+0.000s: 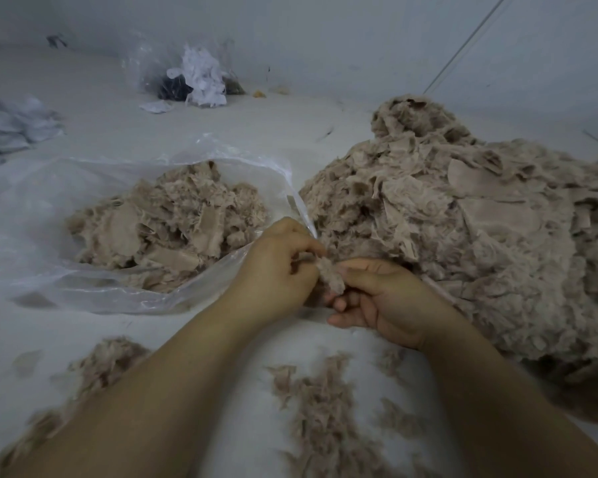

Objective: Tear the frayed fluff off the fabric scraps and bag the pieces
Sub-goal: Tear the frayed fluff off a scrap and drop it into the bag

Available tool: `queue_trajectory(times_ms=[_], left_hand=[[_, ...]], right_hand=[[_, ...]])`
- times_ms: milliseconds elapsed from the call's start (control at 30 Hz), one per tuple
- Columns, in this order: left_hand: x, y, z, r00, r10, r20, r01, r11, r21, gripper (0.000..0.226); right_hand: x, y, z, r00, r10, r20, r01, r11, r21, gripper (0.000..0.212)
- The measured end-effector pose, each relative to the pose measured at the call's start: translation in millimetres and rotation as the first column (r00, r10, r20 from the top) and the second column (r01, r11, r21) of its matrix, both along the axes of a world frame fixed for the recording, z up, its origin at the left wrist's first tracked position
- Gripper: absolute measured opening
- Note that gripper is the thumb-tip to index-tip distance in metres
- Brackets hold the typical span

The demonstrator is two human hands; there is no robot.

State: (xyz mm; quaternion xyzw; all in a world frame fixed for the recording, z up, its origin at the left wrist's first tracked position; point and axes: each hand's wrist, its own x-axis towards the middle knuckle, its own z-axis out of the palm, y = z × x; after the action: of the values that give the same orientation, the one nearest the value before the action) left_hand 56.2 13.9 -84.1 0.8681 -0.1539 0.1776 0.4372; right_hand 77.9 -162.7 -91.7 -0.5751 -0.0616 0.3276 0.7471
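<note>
Loose fluff (320, 419) strewn at the floor's (94, 98) near edge, between the forearms. Left hand (278, 267) and right hand (382, 300) both pinch one small frayed scrap (332, 276): tearing step under way. Unsorted heap (463, 229) at right; open clear bag (83, 188), partly filled, at left. Next, likely: pull the tuft free, drop the piece into the bag.

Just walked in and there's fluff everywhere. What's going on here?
A person is stripping frayed fluff from beige fabric scraps. Both hands, left hand and right hand, pinch one small fluffy scrap between them. A big pile of scraps lies to the right, an open clear bag already holding pieces lies to the left, and loose fluff litters the surface nearest the person.
</note>
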Motion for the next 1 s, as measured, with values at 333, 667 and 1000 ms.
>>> queue_trajectory(times_ms=[333, 667, 1000], left_hand=[[-9.7, 3.5, 9.7, 0.952, -0.262, -0.160, 0.205, 0.930, -0.305, 0.039], [0.0, -1.9, -7.0, 0.980, 0.041, -0.194, -0.034, 0.999, 0.036, 0.031], [-7.9, -8.3, 1.3, 0.989, 0.075, -0.128, -0.018, 0.918, 0.396, 0.054]], right_hand=[[-2.3, 0.2, 0.9, 1.000, -0.025, 0.014, 0.025, 1.000, -0.005, 0.028], [-0.8, -1.6, 0.4, 0.998, -0.025, 0.063, 0.024, 1.000, 0.005, 0.030], [0.4, -2.3, -4.7, 0.992, -0.049, 0.117, 0.049, 0.999, 0.001, 0.026]])
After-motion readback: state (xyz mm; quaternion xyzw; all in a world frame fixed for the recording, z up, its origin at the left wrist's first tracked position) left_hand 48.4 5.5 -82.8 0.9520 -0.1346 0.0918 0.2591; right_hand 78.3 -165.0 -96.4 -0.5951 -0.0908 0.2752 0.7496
